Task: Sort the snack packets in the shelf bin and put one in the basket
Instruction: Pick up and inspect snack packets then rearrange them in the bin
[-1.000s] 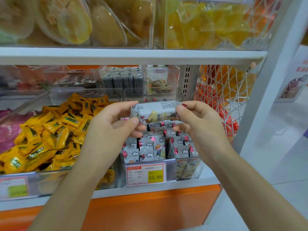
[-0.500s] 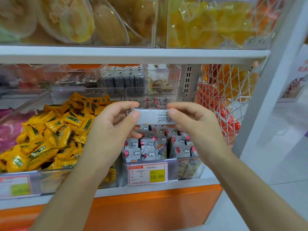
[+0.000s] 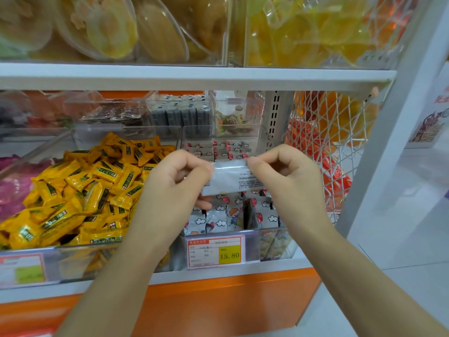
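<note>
left hand (image 3: 170,188) and right hand (image 3: 289,183): both curled; thumb and forefinger of each pinch one end of a single snack packet (image 3: 230,178); the other fingers are folded in; the packet is held level between the hands, above the shelf bin (image 3: 274,242) and clear of the upright packets (image 3: 233,215) standing in rows inside it.

risk: the grip is on the thin ends only; an opposing pull could tear a seal; release by one hand before the other secures the body would likely drop the packet among the rows and disturb their order; no basket is identified with certainty; a white wire mesh rack (image 3: 340,132) stands at 3 o'clock of the hands, and it cannot be told whether it is the target.

packet appearance: small flat foil pouch; silver-grey back face toward the camera; fine black print on its right part, too small to read; yellow packets (image 3: 97,186) fill the bin at 9 o'clock; a price label (image 3: 216,251) sits at 6 o'clock.
</note>
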`<state>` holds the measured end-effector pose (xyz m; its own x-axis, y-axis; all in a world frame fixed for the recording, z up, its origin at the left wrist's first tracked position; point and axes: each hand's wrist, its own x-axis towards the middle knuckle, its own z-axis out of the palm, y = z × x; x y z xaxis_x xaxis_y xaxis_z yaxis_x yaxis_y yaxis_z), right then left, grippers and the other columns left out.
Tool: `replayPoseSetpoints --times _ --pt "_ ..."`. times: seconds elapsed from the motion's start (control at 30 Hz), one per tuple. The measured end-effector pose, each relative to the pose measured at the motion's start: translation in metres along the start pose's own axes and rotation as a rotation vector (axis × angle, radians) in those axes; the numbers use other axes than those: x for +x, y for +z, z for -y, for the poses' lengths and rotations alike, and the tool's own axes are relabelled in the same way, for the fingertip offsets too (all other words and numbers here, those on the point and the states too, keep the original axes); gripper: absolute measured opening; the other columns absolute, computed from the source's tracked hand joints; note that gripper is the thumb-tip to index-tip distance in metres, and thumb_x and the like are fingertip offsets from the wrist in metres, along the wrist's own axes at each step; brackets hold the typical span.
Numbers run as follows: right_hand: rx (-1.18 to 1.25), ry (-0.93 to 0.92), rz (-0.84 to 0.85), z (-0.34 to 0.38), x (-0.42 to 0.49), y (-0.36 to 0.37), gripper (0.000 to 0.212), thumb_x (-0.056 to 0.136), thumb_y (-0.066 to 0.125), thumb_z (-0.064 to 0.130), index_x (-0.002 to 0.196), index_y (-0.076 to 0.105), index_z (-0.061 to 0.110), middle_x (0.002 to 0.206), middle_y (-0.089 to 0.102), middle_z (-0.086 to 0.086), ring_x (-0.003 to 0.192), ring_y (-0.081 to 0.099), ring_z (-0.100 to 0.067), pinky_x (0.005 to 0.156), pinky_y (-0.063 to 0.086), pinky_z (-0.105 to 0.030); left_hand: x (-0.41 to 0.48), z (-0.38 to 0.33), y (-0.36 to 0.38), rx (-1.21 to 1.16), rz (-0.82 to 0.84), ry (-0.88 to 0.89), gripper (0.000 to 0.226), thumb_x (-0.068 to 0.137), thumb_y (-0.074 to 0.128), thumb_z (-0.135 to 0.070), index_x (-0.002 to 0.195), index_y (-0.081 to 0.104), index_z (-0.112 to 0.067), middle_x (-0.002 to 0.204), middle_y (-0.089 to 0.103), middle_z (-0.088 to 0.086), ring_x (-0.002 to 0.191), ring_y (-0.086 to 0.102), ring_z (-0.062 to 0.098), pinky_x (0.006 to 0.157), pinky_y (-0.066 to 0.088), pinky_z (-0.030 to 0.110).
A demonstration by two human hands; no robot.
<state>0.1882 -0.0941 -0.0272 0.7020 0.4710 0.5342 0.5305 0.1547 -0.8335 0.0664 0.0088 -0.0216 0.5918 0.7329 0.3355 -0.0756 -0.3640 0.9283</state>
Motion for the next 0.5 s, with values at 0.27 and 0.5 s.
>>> replayPoseSetpoints --times 0.27,0.5 --pt "0.108 -0.028 0.280 0.003 0.003 -0.011 0.040 0.080 0.070 0.007 0.113 0.063 0.029 0.105 0.063 0.019 0.094 0.061 -0.002 0.077 0.051 -0.020 0.005 -0.003 0.005 -0.105 -0.134 -0.067 0.018 0.093 0.050 -0.027 0.084 0.061 -0.016 0.074 0.062 -0.001 0.053 0.062 0.010 0.047 0.053 0.021" --pt "0.063 0.096 -0.053 -0.008 0.020 -0.029 0.027 0.078 0.072 0.026 0.104 0.063 0.025 0.102 0.068 -0.004 0.091 0.065 -0.021 0.076 0.056 -0.034 0.002 0.014 0.020 0.668 0.087 0.262 0.043 0.094 0.043 -0.033 0.135 0.044 -0.022 0.135 0.042 -0.005 0.117 0.039 0.002 0.098 0.030 0.021"
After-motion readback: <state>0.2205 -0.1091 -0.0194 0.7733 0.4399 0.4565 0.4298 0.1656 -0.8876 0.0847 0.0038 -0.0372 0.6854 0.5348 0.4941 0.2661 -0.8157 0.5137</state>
